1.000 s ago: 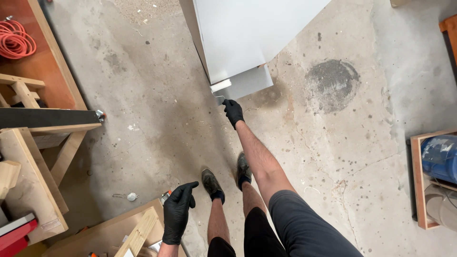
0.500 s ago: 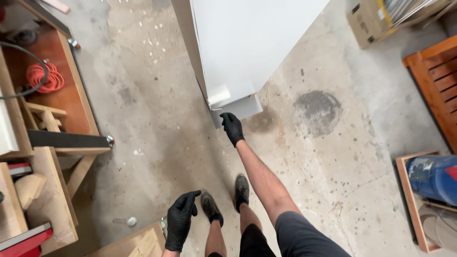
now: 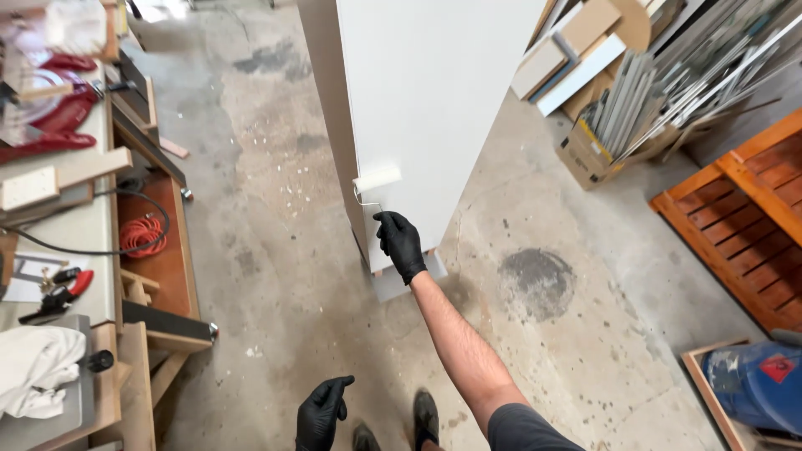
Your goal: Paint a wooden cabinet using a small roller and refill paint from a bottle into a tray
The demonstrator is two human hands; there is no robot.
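A tall white cabinet panel (image 3: pixel 434 100) stands upright on the concrete floor. My right hand (image 3: pixel 401 244), in a black glove, grips the handle of a small white paint roller (image 3: pixel 377 178) and presses the roller against the panel's white face near its left edge. My left hand (image 3: pixel 322 413), also gloved in black, hangs low near my shoes (image 3: pixel 424 418) with its fingers loosely apart and nothing in it.
A workbench (image 3: pixel 75 234) runs along the left with red clamps, an orange cable coil (image 3: pixel 142 235), cloth and wood offcuts. A cardboard box of panel strips (image 3: pixel 618 125) sits at right, beside an orange wooden pallet (image 3: pixel 743 217) and a blue drum (image 3: pixel 756 380).
The view has tilted up, showing more of the cabinet. My right hand has risen from the panel's bottom edge, and the roller now shows above it on the white face.
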